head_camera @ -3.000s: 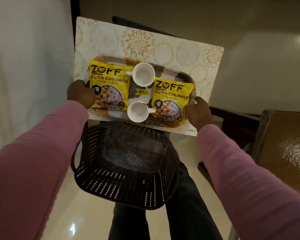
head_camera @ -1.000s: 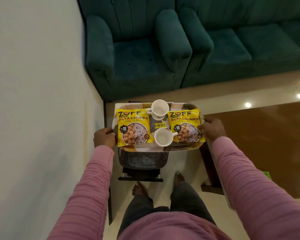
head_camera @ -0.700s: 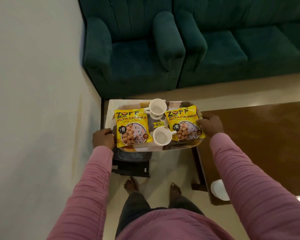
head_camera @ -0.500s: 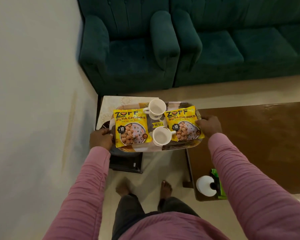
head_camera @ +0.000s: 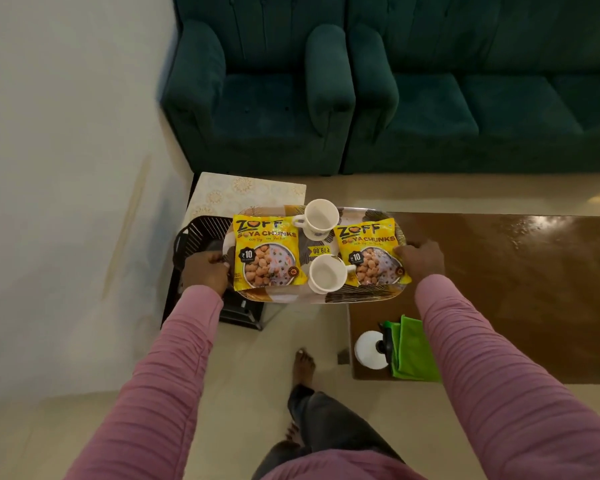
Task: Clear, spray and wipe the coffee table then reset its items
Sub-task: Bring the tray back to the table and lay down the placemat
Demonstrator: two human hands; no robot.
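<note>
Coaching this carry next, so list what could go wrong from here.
1. The left hand and right hand hold the tray by its ends aloft; the far cup and near cup stand loose on it, so a tilt might tip them.
2. The spray bottle and green cloth sit at the coffee table's near corner; setting the tray down there could knock the bottle off.

coffee table [head_camera: 534, 271]: brown, glossy | near left corner: white spray bottle [head_camera: 370, 349] beside folded green cloth [head_camera: 413, 355]
</note>
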